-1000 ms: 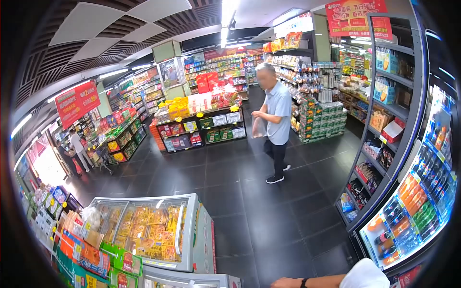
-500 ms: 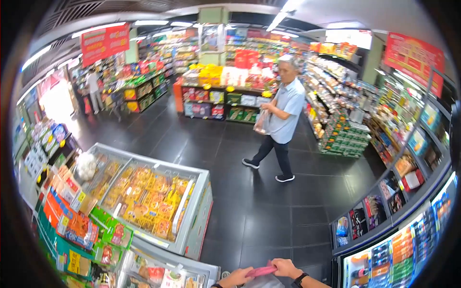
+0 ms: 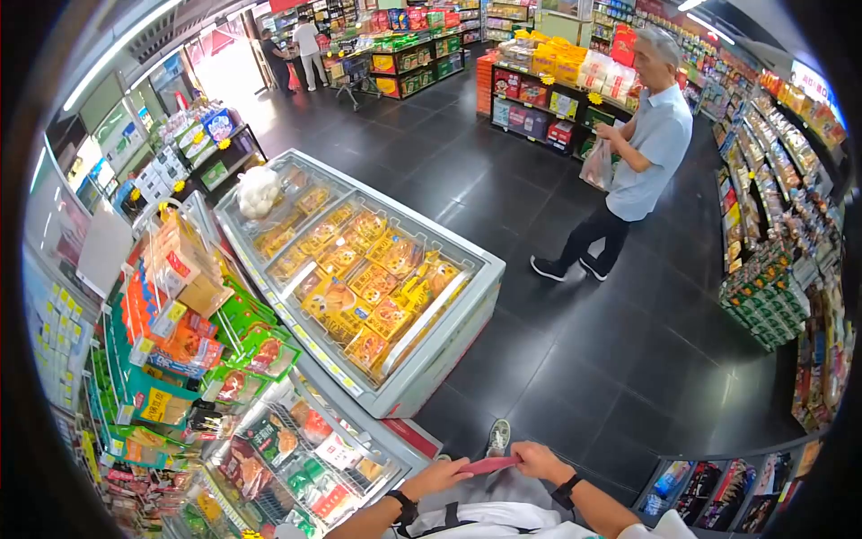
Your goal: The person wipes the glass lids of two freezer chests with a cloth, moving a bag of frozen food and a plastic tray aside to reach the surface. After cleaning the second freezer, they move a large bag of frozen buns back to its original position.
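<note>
Here, inside a supermkt seen from above: a dark tiled floor [image 3: 575,341] runs btwn stocked shelving [image 3: 781,180] at right and display stands at the back. A long glass-topped chest freezer [image 3: 359,269], packed w/ yellow and orange packets, sits left of centre; a white bagged item [image 3: 258,191] lies at its far end. A 2nd freezer [image 3: 305,458], w/ wire dividers and mixed packs, adjoins it nearer the camera. Racks of green and orange snack packs [image 3: 180,332] crowd the freezers' left side.

Beyond the first freezer, a shopper in a pale blue shirt [image 3: 642,148] stands on the open floor, a thin plastic bag [image 3: 596,166] held at the waist. Two more people [image 3: 296,54] stand by a trolley near the bright entrance, well apart from everything else.

At bottom centre, the wearer's two hands meet just above a light grey bag, only partly visible. The left hand [image 3: 440,473] and right hand [image 3: 537,460], each w/ a dark wristband, are both closed in a pinch on opposite ends of a flat pink strip [image 3: 489,464], which spans the gap btwn them, roughly level. One shoe [image 3: 498,437] shows on the floor just beyond the strip. What the strip is exactly cannot be told.
</note>
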